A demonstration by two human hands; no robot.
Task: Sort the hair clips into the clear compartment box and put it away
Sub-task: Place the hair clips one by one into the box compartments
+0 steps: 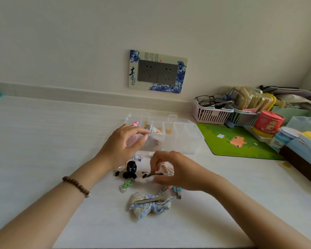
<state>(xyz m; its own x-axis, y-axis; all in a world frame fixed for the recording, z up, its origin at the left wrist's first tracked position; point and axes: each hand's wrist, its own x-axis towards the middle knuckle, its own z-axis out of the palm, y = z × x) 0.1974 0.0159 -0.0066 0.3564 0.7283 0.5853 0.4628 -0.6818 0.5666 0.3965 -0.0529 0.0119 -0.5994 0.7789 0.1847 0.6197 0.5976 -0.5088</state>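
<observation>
A clear compartment box (180, 135) stands open on the white table, with a few clips in its left compartments. My left hand (122, 144) hovers at the box's left front, fingers apart and holding nothing. My right hand (174, 168) pinches a thin black hair pin (152, 174) that lies across a white fluffy clip (144, 179). A black claw clip (130, 170), a small green clip (127, 184), a blue clip (178, 190) and a lace bow clip (151, 203) lie around in a pile.
A green mat (241, 141) lies to the right of the box. Behind it stand a pink basket (208, 112) with glasses, a red tin (267, 123) and several boxes. A wall socket (157, 71) is above.
</observation>
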